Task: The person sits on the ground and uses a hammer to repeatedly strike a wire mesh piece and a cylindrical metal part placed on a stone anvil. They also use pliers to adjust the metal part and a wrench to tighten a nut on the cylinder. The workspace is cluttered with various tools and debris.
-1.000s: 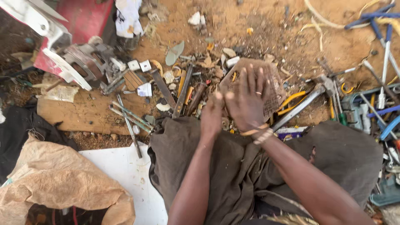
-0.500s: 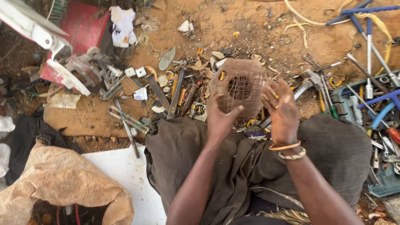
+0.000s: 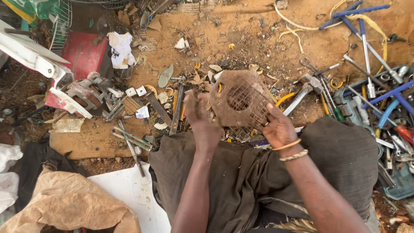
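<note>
Head view, looking straight down: the right hand [image 3: 278, 129] grips a rusty grille cover [image 3: 239, 101] by its lower right edge, fingers curled round the rim, holding it tilted just above the lap. The left hand [image 3: 199, 114] hangs just to the left of the cover, blurred, fingers loosely spread and not closed on anything; it sits close to the cover's left edge, though I cannot tell whether it touches. Two bangles [image 3: 290, 150] ring the right wrist, just below and right of the cover. Under the cover and both forearms spreads dark brown cloth [image 3: 241, 181] over the knees. Right of the cover a hammer [image 3: 304, 90] lies on the sandy ground, and farther right a heap of blue-handled tools [image 3: 379, 99]. Left of the cover, flat metal files [image 3: 177, 110] lie on the dirt, then a red and white machine part [image 3: 64, 82] well off to the left, with a brown sack [image 3: 64, 203] down at lower left.
</note>
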